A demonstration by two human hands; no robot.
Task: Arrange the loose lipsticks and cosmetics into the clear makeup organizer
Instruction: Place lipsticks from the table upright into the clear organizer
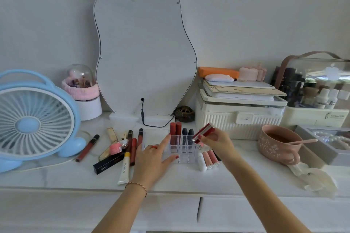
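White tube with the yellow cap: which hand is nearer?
Left. The left hand rests with fingers spread on the clear organizer, just right of the white tube. The right hand holds a red lipstick beyond the organizer's far side.

You see a pale blue fan (pixel 32 119), a pink cup (pixel 276 143) with white flowers, two red lipsticks (pixel 175 132), two dark ones (pixel 187 135), a clear organizer (pixel 181 149)

Organizer (pixel 184 149): clear hard plastic, glossy. Lipstick (pixel 203 132) in right hand (pixel 217 141): glossy red case, shiny metal end. Fan (pixel 36 119): smooth blue plastic. Cup (pixel 274 143): pink glazed ceramic. Tabletop (pixel 66 176): smooth, white, marble-look. Headband (pixel 83 91): pink fluffy cloth.
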